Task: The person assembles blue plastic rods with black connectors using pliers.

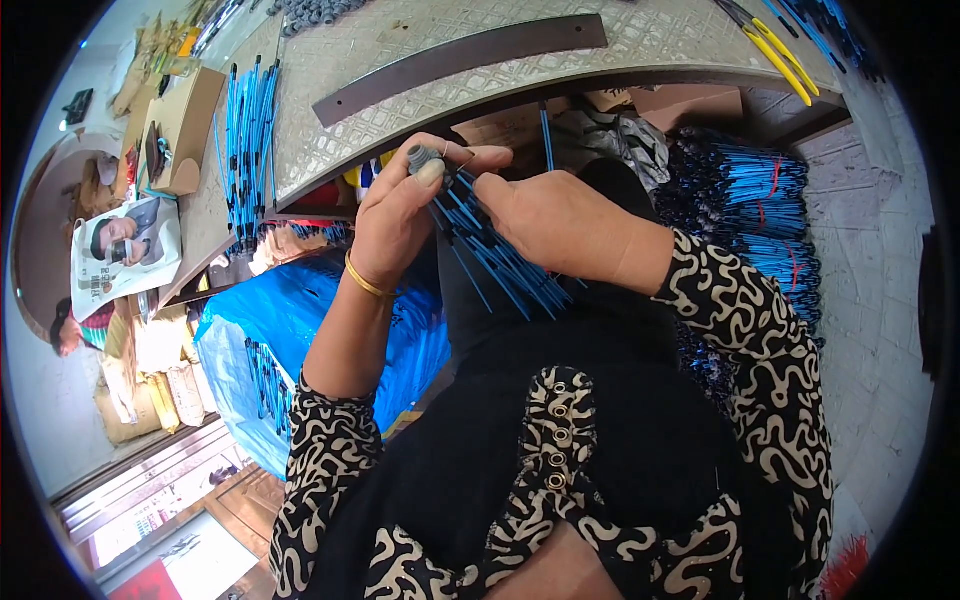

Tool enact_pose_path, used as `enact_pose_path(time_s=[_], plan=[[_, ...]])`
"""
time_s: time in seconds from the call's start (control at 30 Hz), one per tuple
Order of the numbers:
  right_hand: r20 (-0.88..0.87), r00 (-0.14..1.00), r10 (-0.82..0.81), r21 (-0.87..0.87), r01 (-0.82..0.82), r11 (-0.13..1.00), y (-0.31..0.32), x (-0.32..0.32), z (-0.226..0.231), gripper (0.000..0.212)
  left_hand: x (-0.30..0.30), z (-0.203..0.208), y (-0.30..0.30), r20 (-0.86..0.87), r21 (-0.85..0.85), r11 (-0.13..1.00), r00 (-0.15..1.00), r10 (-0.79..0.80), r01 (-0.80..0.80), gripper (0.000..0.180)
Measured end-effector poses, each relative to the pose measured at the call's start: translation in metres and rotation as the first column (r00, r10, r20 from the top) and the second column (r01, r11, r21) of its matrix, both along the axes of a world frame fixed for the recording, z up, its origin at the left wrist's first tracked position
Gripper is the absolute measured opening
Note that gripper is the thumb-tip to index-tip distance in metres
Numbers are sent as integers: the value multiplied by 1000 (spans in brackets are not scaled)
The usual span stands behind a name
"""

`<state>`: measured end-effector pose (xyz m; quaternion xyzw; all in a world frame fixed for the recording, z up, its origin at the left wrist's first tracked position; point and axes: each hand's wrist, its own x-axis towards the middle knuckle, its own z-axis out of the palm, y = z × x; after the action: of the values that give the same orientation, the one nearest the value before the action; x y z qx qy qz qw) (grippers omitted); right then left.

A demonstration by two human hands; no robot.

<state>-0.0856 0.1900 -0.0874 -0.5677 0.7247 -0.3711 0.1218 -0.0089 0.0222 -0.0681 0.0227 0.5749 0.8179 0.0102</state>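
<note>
"What does the left hand hold?"

"A small grey piece, pinched narrow under its thumb; thin blue rods fan down from just below the piece, between the two hands."

"And the right hand?"

"Narrow, drawn in at the rods' upper ends; I cannot tell whether it grips one."

"What lies around them?"

"Beyond both hands, a dark curved strip on the surface; far right of the right hand, red-tied bundles; below and left of the left hand, a blue plastic bag."
</note>
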Motion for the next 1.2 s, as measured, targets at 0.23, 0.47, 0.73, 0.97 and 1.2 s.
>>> enact_pose_path(time_s=[0.23,0.47,0.73,0.97,1.2], plan=[[-45,999,17,-11,-18,1000,7,5,4,12,12,15,24,77,-267,948,977,201,-174,16],[-137,990,43,-33,-48,998,11,14,3,13,21,6,44,10,-288,882,920,393,-373,13],[-100,994,44,-161,-60,985,16,16,-8,11,23,9,37,2,-124,953,961,278,-275,21],[-115,993,8,-295,-42,955,21,17,-12,13,23,4,33,-38,-146,968,978,203,-207,32],[-171,985,-25,-337,-35,941,26,18,-17,13,22,5,38,-35,-177,961,977,210,-213,31]])
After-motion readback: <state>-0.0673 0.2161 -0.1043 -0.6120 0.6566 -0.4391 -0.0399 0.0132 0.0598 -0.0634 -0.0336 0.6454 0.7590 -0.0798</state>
